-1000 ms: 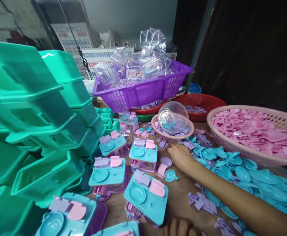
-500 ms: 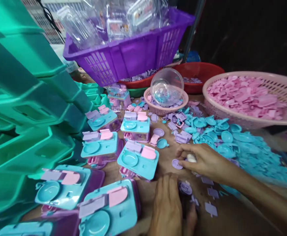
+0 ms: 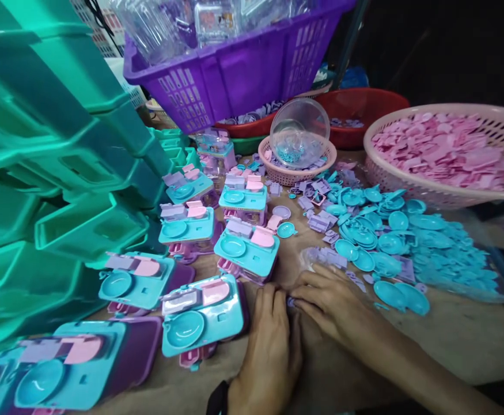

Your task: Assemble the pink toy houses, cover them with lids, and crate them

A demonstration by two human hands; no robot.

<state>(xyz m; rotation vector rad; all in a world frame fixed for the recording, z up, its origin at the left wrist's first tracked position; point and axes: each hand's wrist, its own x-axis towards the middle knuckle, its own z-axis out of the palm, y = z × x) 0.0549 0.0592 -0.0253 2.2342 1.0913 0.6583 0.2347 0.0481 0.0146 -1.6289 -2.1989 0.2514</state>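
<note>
My left hand (image 3: pixel 269 340) rests on the brown tabletop, back upward, fingers curled. Close against it is my right hand (image 3: pixel 336 302), its fingers bent inward. Between the two sets of fingertips a sliver of a small purple plastic piece (image 3: pixel 291 301) shows; the rest of it is hidden by the fingers. Left of my left hand stands a toy box with a turquoise lid (image 3: pixel 230 308), carrying a round basin and purple and pink flaps. Past my right hand's fingertips lie purple flat pieces (image 3: pixel 329 257) and turquoise oval dishes (image 3: pixel 390 295).
Several more turquoise-lidded toy boxes (image 3: pixel 141 282) line the left. Green bins (image 3: pixel 91 225) are stacked beyond them. A purple crate (image 3: pixel 243 86) of clear packages stands behind. Pink parts fill a pink basket (image 3: pixel 446 193) at right, near a heap of turquoise parts (image 3: pixel 450 259).
My right hand has come left and nearer, beside my left hand. The purple disc it was touching no longer shows there. The whole view has shifted, with the boxes now farther right.
</note>
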